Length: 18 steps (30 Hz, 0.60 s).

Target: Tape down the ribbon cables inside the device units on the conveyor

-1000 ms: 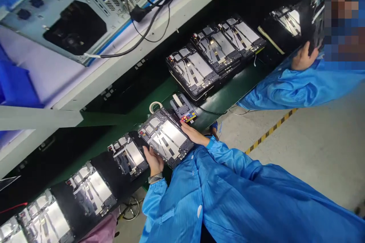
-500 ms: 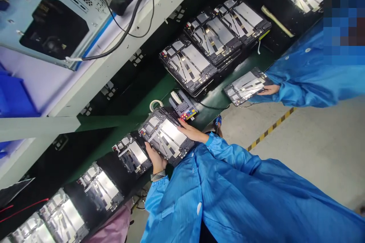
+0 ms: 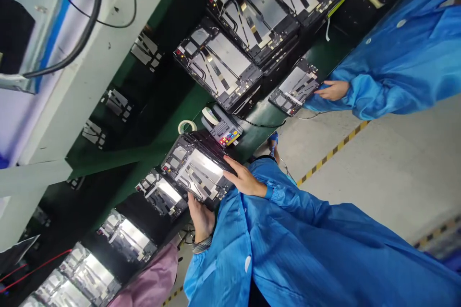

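One opened tablet (image 3: pixel 199 172) is at the near edge of the green bench (image 3: pixel 255 138). Your right hand (image 3: pixel 248 180) rests outstretched fingers on its right side; your left hand (image 3: pixel 202 217), set apart, meets its lower edge, grip indiscernible. Just beyond stands a tape dispenser (image 3: pixel 222 129).

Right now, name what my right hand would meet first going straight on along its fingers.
Your right hand would most likely meet the opened device first: its fingers lie at that edge. Whether they would slide across the top is unclear.
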Motion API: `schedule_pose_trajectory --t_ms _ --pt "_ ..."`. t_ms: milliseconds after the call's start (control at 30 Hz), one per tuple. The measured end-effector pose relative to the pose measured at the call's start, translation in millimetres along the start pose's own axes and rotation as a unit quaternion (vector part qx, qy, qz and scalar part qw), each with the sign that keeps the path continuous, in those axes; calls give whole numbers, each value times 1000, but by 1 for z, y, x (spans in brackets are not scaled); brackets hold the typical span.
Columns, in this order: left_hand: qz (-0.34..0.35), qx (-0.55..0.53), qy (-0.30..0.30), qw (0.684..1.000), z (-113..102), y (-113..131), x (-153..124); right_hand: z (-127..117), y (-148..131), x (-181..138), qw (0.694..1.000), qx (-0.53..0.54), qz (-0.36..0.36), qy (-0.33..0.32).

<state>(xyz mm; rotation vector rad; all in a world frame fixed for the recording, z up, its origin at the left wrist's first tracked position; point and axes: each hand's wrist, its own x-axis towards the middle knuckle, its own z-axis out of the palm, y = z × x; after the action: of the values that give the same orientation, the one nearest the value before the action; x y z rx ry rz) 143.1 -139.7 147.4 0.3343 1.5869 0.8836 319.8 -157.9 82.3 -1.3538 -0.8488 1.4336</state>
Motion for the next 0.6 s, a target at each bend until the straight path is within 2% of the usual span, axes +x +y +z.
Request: schedule_pose_trajectory --t_ms 267,367,533,600 --pt "53 41 -48 997 1 -9 0 -6 5 5 999 -13 -24 17" --pt "69 33 -36 996 -1 -17 6 -12 11 6 1000 -7 -23 2" --pt "18 -23 -12 1000 -2 -22 10 -15 14 5 1000 -13 9 -21" --pt "19 -35 -15 999 -4 -21 12 -12 12 3 999 -23 3 -26"
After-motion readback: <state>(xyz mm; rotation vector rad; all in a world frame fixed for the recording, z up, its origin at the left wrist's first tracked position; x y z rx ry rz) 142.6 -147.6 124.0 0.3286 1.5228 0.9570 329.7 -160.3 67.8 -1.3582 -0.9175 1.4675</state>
